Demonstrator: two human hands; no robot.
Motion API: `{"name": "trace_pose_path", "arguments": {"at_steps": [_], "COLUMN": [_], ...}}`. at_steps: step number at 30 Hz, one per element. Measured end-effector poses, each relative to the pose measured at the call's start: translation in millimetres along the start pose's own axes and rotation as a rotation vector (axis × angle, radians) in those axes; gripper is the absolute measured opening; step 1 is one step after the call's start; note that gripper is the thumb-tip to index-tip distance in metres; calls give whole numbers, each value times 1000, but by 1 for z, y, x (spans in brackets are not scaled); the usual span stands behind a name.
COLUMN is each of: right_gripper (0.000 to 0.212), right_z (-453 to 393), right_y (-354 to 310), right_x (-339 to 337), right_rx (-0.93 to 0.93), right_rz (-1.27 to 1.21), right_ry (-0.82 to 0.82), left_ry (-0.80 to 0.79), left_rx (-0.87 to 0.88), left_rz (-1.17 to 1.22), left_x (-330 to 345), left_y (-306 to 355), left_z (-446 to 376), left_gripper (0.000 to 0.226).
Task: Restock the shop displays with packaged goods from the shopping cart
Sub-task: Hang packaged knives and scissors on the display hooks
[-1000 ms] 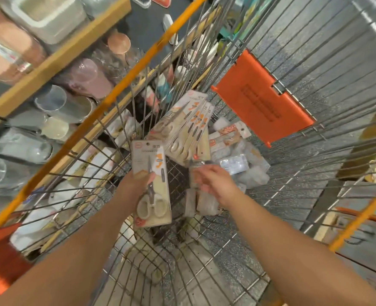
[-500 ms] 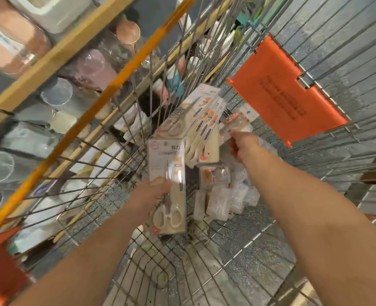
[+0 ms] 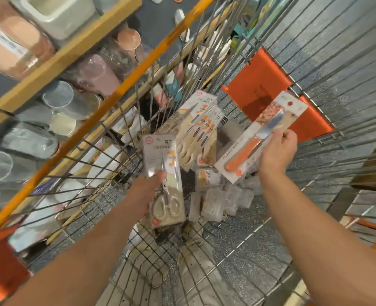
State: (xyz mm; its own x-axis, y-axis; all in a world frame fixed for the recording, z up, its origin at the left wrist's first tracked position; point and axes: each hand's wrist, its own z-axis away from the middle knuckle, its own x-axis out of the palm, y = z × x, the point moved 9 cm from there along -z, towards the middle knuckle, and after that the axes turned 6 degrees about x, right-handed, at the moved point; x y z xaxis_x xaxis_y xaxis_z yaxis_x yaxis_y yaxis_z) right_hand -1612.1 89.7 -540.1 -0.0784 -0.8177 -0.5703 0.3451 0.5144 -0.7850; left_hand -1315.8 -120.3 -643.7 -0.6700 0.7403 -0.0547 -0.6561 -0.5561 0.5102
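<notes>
There is one view, from a wide-angle camera worn on the head. It looks forward and steeply down into the wire cart (image 3: 204, 250), close enough that both forearms reach in from the bottom edge. The cart's bars bow outward (the lens bends straight lines near the edges). Shelves (image 3: 56, 62) run tilted along the left side, and grey floor (image 3: 337, 36) shows through the cart's right wall.
</notes>
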Motion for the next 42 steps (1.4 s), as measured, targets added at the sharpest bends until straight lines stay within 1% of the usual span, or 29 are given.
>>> {"name": "trace_pose_path", "arguments": {"at_steps": [1, 2, 3, 5, 6, 7, 8, 9, 11, 12, 13, 14, 15, 16, 17, 19, 21, 25, 27, 30, 33, 34, 36, 37, 38, 39, 41, 42], "right_gripper": [21, 26, 29, 27, 25, 23, 23, 23, 27, 26, 22, 16, 9, 7, 15, 40, 57, 71, 68, 48, 34, 31, 21, 18, 17, 18, 31, 36], "right_z": [4, 13, 26, 67, 91, 111, 126, 138, 158, 163, 164, 156, 141, 120, 100, 70, 52, 35, 33, 28, 26, 26, 33, 37, 42, 52, 76, 88], "right_y": [-2, -5, -1, 13, 20, 29, 38, 48, 58, 60, 60, 63, 66, 70, 75, 81, 82, 85, 85, 87, 93, 95, 97, 99, 101, 98, 91, 84], "right_x": [8, 20, 38, 77, 91, 102, 110, 116, 125, 127, 128, 128, 126, 121, 116, 108, 110, 133, 144, 147, 137, 129, 107, 96, 85, 72, 48, 39], "right_rx": [12, 27, 54, 162, 203, 224, 235, 242, 270, 289, 298, 290, 272, 249, 247, 237, 187, 159, 145, 142, 212, 249, 327, 363, 392, 420, 490, 501], "right_rz": [16, 45, 78, 79, 87, 118, 155, 185, 160, 135, 120, 133, 151, 176, 183, 269, 389, 469, 532, 613, 529, 482, 353, 304, 262, 207, 88, 52], "right_ry": [-47, -138, -267, -585, -717, -810, -879, -937, -1037, -1067, -1073, -1029, -938, -826, -729, -631, -627, -645, -659, -650, -653, -648, -644, -632, -625, -622, -636, -661], "left_ry": [-9, -11, -15, -33, -52, -77, -94, -103, -127, -148, -157, -143, -128, -119, -106, -98, -106, -131, -127, -109, -130, -141, -202, -228, -240, -237, -253, -267], "left_rx": [11, 23, 30, 16, 23, 14, 1, -12, -15, -8, -1, 5, 7, 1, -6, -3, 7, 12, 13, 25, 25, 32, 59, 73, 84, 93, 129, 152], "left_rz": [15, 26, 32, 53, 64, 86, 115, 144, 151, 114, 75, 48, 48, 53, 53, 64, 70, 48, 62, 101, 103, 91, 64, 34, 15, 6, 18, 25], "left_x": [0, -1, 1, 5, 9, 13, 14, 15, 13, 13, 12, 9, 6, 4, 2, -2, -4, 0, 2, 2, 4, 5, 10, 13, 15, 17, 22, 24], "left_y": [-4, -14, -14, -13, -5, -5, -7, -6, -9, -11, -10, -12, -14, -17, -20, -23, -25, -27, -27, -27, -26, -24, -15, -11, -6, 0, 17, 26], "left_z": [-5, -17, -15, -9, 1, 4, 4, 9, 11, 9, 10, 8, 7, 5, 3, 0, -4, -8, -9, -9, -5, -4, 2, 5, 9, 15, 33, 43], "left_gripper": [64, 67, 66, 68, 63, 55, 47, 45, 58, 58, 47, 32, 21, 14, 12, 15, 21, 20, 18, 16, 20, 26, 53, 63, 64, 57, 38, 34]}}
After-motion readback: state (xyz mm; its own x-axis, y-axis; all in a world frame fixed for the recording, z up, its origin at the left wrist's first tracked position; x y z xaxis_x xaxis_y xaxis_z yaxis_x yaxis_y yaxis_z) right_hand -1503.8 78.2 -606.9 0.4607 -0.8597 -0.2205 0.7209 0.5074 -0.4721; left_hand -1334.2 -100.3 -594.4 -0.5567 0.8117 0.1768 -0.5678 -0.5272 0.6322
